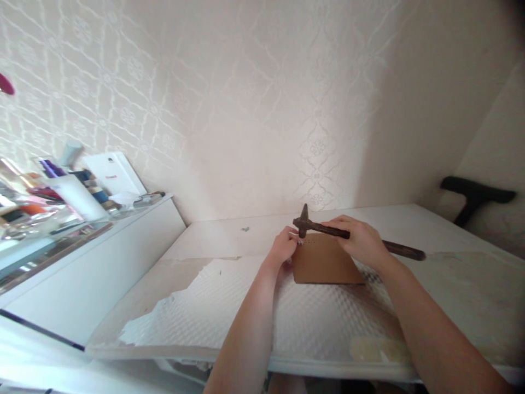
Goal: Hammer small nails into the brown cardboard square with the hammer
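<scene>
My right hand (361,241) is wrapped round the handle of a dark, rusty hammer (315,226), gripping it close to the head. The hammer head hovers just above the far left corner of a brown cardboard piece (324,265). My left hand (282,249) is pinched at that same corner, right under the hammer head, with its fingers closed on something too small to make out. The cardboard lies flat on a white table (410,219) whose surface is worn and peeling.
A white textured sheet (287,312) covers the near part of the table. A few small dark bits (245,229) lie further back. On the left stands a white cabinet (123,241) crowded with bottles and boxes. A black handle (471,197) sticks out at the right wall.
</scene>
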A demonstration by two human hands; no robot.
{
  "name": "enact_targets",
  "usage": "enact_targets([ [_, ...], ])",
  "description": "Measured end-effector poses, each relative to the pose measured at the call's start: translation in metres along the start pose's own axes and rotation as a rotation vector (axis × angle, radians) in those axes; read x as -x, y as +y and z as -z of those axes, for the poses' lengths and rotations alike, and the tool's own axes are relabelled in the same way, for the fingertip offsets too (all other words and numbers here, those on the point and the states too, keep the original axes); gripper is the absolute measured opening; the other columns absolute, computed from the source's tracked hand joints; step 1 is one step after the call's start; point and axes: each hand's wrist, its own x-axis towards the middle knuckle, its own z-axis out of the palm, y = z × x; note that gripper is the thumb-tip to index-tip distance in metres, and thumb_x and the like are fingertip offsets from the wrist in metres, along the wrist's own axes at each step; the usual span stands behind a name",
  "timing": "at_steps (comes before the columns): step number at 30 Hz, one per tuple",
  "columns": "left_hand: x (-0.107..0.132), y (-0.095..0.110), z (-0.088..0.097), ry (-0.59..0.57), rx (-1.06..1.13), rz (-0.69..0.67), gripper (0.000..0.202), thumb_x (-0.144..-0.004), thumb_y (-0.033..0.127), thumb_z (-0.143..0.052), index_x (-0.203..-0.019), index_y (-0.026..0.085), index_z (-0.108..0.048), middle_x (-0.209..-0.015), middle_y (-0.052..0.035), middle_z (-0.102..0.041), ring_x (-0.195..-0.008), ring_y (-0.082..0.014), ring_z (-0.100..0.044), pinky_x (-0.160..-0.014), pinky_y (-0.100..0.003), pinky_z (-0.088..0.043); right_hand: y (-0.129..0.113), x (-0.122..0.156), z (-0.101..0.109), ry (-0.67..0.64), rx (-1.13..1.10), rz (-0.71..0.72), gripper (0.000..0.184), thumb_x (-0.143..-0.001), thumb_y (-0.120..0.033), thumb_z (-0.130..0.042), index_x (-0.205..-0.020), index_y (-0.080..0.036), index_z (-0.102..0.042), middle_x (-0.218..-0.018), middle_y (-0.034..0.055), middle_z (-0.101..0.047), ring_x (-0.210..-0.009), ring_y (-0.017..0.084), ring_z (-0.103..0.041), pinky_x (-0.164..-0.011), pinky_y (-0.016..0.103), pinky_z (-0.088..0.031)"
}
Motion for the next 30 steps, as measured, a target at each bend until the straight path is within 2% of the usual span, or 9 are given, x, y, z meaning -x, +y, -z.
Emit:
enact_targets([
  [11, -0.0018, -0.0039, -0.001, 0.01, -0.036, -0.019, 0.022, -0.074, 0.013, -0.042, -0.093, 0.017, -0.054, -0.084, -0.0042, -0.064, -0.081, -0.015, -0.057, -0.072, -0.025, -0.043, -0.001, 0.0006, -0.0014, -0.043, -0.011, 0.013, 0.045, -0.067, -0.007, -0.046, -0.101, -0.032, -0.063, -0.1, -0.0053, -0.063, -0.086, 0.017, -0.059, -0.071, 0.026, -0.045],
  [19, -0.0005, -0.0041, -0.0012, -0.002, -0.005, -0.033, 0.018, -0.073, 0.016, -0.048, -0.09, 0.017, -0.054, -0.083, -0.0026, -0.064, -0.08, -0.0136, -0.058, -0.07, -0.023, -0.043, 0.0014, -0.0001, -0.0014, -0.006, 0.031, 0.013, 0.045, -0.068, -0.008, -0.048, -0.102, -0.033, -0.063, -0.102, -0.0051, -0.062, -0.084, 0.017, -0.059, -0.069, 0.026, -0.045],
  [24, 0.0016, -0.0035, 0.0, -0.04, -0.013, -0.014, 0.028, -0.069, 0.02, -0.057, -0.096, 0.018, -0.051, -0.084, -0.0031, -0.065, -0.078, -0.0141, -0.059, -0.069, -0.024, -0.044, -0.0002, -0.0005, 0.0016, 0.054, 0.016, -0.001, 0.044, -0.068, -0.009, -0.049, -0.102, -0.033, -0.063, -0.102, -0.0043, -0.063, -0.082, 0.018, -0.06, -0.069, 0.027, -0.045],
  [30, 0.0033, -0.001, 0.0006, -0.034, -0.009, -0.016, 0.026, -0.071, 0.018, -0.058, -0.096, 0.018, -0.05, -0.083, -0.0032, -0.065, -0.078, -0.0133, -0.059, -0.071, -0.024, -0.044, -0.002, -0.0007, 0.0038, 0.057, 0.04, -0.009, 0.041, -0.069, -0.01, -0.049, -0.1, -0.032, -0.063, -0.102, -0.0043, -0.063, -0.082, 0.018, -0.06, -0.068, 0.027, -0.045],
])
